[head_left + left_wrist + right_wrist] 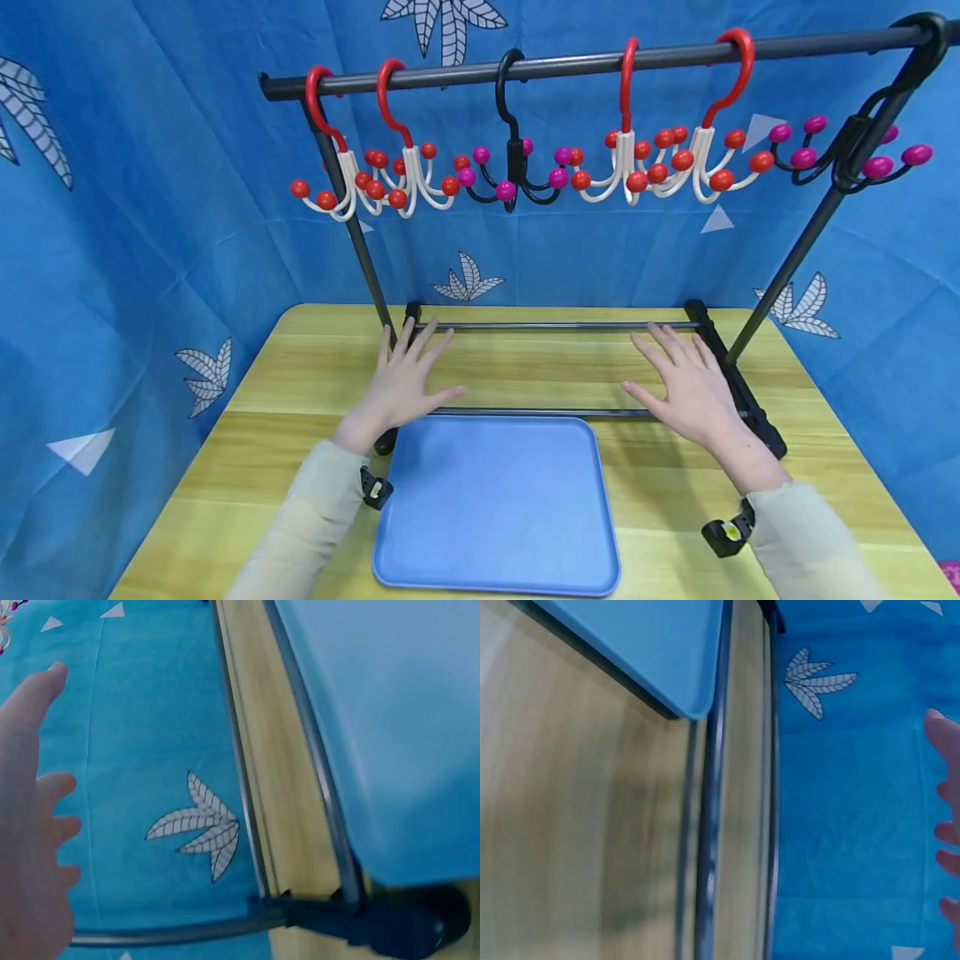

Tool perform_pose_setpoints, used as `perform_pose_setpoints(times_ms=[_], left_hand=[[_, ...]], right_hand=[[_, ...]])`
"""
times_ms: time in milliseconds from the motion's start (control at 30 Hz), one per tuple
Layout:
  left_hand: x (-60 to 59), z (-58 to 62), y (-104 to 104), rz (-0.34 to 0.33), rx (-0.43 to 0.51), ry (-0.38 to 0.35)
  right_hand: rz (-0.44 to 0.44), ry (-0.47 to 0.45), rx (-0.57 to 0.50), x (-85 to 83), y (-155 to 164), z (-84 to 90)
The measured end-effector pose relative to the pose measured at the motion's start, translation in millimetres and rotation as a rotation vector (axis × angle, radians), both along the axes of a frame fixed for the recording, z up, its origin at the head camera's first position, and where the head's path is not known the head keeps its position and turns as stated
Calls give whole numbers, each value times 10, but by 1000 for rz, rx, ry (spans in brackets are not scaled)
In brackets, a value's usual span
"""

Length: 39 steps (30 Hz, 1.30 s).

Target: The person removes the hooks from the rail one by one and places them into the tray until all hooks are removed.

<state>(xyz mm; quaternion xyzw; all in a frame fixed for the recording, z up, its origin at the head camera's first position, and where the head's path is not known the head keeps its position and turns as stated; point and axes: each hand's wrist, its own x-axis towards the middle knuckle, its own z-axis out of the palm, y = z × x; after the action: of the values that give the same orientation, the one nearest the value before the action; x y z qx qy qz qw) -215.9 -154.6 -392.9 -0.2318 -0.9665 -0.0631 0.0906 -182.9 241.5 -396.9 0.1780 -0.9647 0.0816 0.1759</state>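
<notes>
Both hands hold nothing and have their fingers spread. In the head view, the left hand [405, 379] hovers above the table by the rack's left foot, and the right hand [688, 387] is near the right foot. Above them, a dark metal rail [570, 66] carries several claw-shaped hangers. Some are white with red hooks and red ball tips, like the hanger [411, 167]; a black hanger [514, 167] with magenta tips hangs mid-rail. Another black hanger [851, 150] is at the right end. The wrist views show part of the left hand [34, 825] and right fingers [946, 832].
A blue tray [495, 500] lies on the wooden table [667, 533], in front of the rack's lower front bar [540, 412]. The rack's slanted right post [787, 267] rises from its black foot. Blue patterned cloth [570, 250] hangs behind and at both sides.
</notes>
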Motion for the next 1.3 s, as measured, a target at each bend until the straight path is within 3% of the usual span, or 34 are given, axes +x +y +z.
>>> perform_pose_setpoints(times_ms=[267, 500, 633, 833, 967, 1100, 1300], left_hand=[[-138, 267, -249, 7, 108, 114], [-336, 535, -432, 112, 320, 253], [-429, 663, -471, 193, 472, 276], [-563, 765, -485, 310, 660, 215], [-640, 772, -477, 343, 733, 156], [-701, 758, -467, 359, 771, 137], [-768, 755, -432, 352, 828, 141]], right_hand=[[37, 302, -98, -27, 213, 356], [11, 532, -100, -69, 454, 860], [-54, 607, -112, -81, 575, 1134], [-181, 599, -122, -84, 677, 1473], [-248, 573, -188, -144, 702, 1639], [-338, 507, -298, -225, 719, 1811], [-593, 374, -530, -366, 800, 2136]])
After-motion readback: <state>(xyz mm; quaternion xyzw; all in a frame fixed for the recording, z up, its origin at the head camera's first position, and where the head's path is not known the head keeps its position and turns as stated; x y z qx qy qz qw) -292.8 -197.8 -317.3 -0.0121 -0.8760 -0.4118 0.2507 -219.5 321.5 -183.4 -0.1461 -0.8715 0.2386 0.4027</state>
